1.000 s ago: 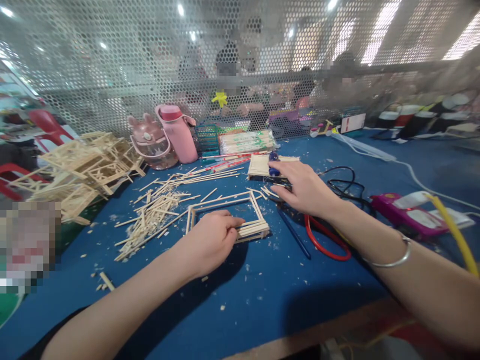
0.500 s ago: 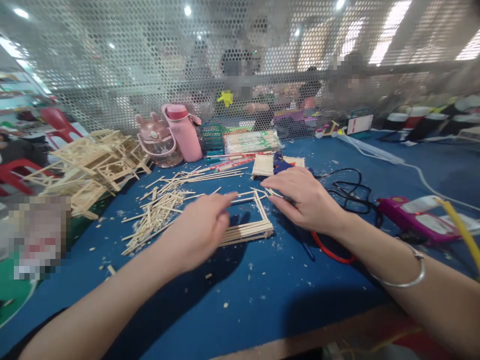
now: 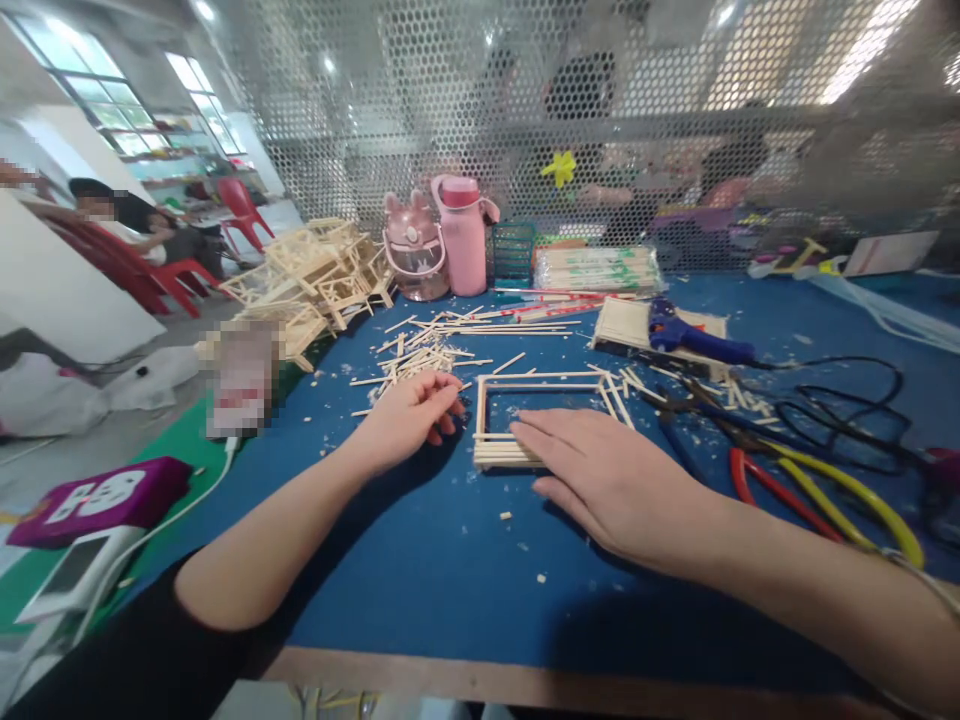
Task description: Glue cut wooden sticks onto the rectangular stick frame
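We find the left hand (image 3: 412,415) near the frame's left side, fingers loosely curled; we cannot tell whether anything is pinched in them. Just right of it the frame (image 3: 510,452), an open rectangle of thin wooden sticks, lies on the surface (image 3: 420,590) between the hands. The right hand (image 3: 607,470) is over its front right part, fingers opened out nearly straight, thumb apart; we see no closed grip, and contact under the palm is hidden.

Handling, our estimate: very light; stiff along each stick, weak at the corner joints; dry, hardly slippery. We would hold it by the front slats, where several lie side by side, and avoid squeezing the thin back rail.

Surface, left to right: purple box (image 3: 105,500), stacked models (image 3: 315,275) of similar sticks, loose sticks (image 3: 420,355), pink bottle (image 3: 463,245), wrapped pack (image 3: 596,268), glue gun (image 3: 701,342) on a slatted panel (image 3: 622,322), pliers (image 3: 787,492). Crumbs are scattered about.

Room: red chair (image 3: 241,210) and windows (image 3: 90,80) at left; a mesh screen (image 3: 420,90) stands behind the surface, with people blurred beyond.
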`<state>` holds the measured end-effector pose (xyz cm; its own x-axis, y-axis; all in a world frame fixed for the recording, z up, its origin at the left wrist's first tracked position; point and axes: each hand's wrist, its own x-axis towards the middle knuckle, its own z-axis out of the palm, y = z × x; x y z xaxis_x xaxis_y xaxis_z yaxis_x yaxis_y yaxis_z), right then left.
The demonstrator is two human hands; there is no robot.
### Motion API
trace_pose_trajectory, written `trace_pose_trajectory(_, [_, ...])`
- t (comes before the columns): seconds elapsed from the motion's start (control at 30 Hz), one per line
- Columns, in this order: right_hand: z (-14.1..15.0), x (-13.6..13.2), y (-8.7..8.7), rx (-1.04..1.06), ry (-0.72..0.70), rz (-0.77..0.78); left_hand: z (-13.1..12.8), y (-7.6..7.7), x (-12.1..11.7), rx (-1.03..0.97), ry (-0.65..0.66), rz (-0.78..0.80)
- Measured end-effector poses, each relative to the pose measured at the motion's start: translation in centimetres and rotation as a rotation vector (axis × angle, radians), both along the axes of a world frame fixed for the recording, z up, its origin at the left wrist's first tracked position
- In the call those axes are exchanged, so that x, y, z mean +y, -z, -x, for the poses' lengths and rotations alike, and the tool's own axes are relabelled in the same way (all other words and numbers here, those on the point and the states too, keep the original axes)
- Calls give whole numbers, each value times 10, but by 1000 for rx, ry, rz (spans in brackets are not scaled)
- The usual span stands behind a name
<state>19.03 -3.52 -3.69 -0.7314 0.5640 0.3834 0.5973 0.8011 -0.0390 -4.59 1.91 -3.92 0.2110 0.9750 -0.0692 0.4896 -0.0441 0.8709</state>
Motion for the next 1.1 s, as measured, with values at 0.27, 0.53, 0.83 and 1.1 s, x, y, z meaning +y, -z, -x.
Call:
trace_pose_trajectory(0.27, [7, 10, 8, -37, 46, 95, -2, 2, 3, 344, 179, -386])
trace_pose_trajectory(0.53, [4, 10, 7, 0, 50, 132, 0, 3, 5, 423, 206, -442])
trace_pose_trajectory(0.83, [2, 11, 10, 40, 37, 137, -1, 3, 4, 429, 186, -427])
trace_pose_trajectory(1.1, [2, 8, 4, 65, 76, 180, -4, 1, 1, 434, 191, -402])
